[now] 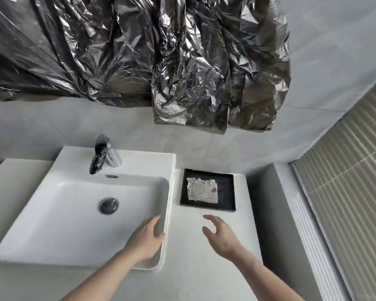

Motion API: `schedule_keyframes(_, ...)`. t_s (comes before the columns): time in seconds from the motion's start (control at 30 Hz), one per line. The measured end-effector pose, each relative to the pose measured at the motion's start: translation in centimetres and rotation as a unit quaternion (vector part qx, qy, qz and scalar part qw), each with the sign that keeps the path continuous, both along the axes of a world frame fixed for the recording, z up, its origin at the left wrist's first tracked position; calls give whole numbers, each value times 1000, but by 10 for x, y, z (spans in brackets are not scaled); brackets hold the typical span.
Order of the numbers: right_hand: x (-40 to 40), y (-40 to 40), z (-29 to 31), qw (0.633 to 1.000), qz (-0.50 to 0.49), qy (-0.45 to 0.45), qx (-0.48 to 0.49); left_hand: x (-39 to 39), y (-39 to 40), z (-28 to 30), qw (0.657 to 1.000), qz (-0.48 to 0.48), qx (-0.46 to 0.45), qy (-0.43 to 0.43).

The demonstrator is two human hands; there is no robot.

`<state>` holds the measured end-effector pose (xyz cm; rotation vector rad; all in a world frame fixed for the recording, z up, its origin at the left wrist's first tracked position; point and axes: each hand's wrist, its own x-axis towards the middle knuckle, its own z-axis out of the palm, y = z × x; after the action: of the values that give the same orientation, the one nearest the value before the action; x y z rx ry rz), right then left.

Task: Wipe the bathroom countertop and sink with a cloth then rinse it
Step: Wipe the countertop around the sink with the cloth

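A white square sink (pixel 59 242) sits on a pale countertop (pixel 193 263), with a chrome tap (pixel 102 156) at its back and a chrome drain plug (pixel 108 205) in the basin. Right of the sink, a white patterned cloth (pixel 202 191) with a small red mark lies flat in a black tray (pixel 227 192). My left hand (pixel 147 238) rests on the sink's right rim, fingers straight. My right hand (pixel 220 233) hovers above the countertop just in front of the tray, fingers spread and loosely curved, holding nothing.
Crinkled silver foil (pixel 139 53) covers the wall area above the sink. Grey tiles line the wall behind. A raised grey ledge (pixel 267 213) bounds the countertop on the right, with a ribbed glass panel (pixel 352 192) beyond it.
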<state>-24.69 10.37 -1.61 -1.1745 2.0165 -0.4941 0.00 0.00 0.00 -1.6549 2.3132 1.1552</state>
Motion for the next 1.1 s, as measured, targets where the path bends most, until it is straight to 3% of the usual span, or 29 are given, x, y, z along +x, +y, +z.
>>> schedule_keyframes(0.2, -43, -62, -29, 998, -5, 42, 41, -23, -10, -20, 997, 1, 27, -76)
schedule_keyframes(0.37, -71, -112, -58, 995, -56, 54, 55, -30, -10, -35, 995, 69, 38, -63)
schedule_keyframes(0.63, -77, -152, -93, 968, -242, 4, 70, -31, -7, -48, 993, 112, 30, -37)
schedule_keyframes(0.73, -80, -160, -93, 954, -286, -34, 83, -31, -7, -51, 992, 116, 32, -43)
schedule_keyframes(0.87, -82, -167, -84, 955, -270, -88, 83, -32, -7, -51, 992, 112, 24, -53)
schedule_keyframes(1.1, -83, -122, -18, 921, -274, -265, -88, -40, -5, -38, 993, 93, -8, -74)
